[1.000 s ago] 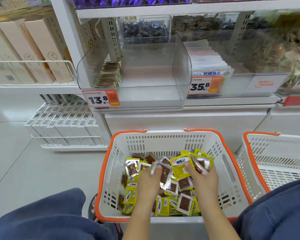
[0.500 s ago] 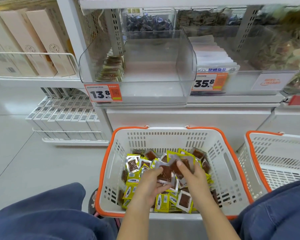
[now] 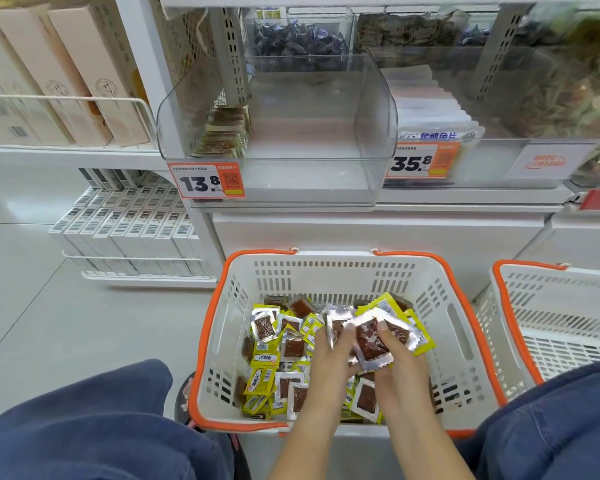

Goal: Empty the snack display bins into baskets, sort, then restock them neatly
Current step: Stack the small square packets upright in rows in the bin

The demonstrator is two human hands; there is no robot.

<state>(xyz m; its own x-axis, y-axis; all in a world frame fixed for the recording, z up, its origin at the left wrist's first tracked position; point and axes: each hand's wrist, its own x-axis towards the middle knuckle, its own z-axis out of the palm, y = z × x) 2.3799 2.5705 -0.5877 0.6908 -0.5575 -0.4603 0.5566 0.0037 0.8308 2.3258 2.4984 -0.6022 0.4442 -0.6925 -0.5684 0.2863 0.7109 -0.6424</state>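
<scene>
A white basket with an orange rim point(image 3: 340, 268) sits on the floor between my knees, holding several yellow and silver snack packets point(image 3: 274, 344). Over its middle, my left hand point(image 3: 329, 355) and my right hand point(image 3: 400, 365) together grip a stack of packets point(image 3: 371, 337), silver faces with brown filling on top and yellow ones behind. Above the basket, the clear display bin point(image 3: 378, 109) on the shelf has one small stack of packets point(image 3: 224, 133) standing at its left side; the remainder of its floor is bare.
A second white basket point(image 3: 561, 306) stands at the right. Price tags 13.8 point(image 3: 207, 181) and 35.8 point(image 3: 421, 161) hang on the bin fronts. The neighbouring bin holds white packs point(image 3: 433, 112). Boxed goods point(image 3: 129, 233) fill low racks at the left. My blue-clad knees flank the basket.
My hands, apart a second ago with packets in each, have come together over the basket's middle and now hold one combined stack. The view has dipped slightly.
</scene>
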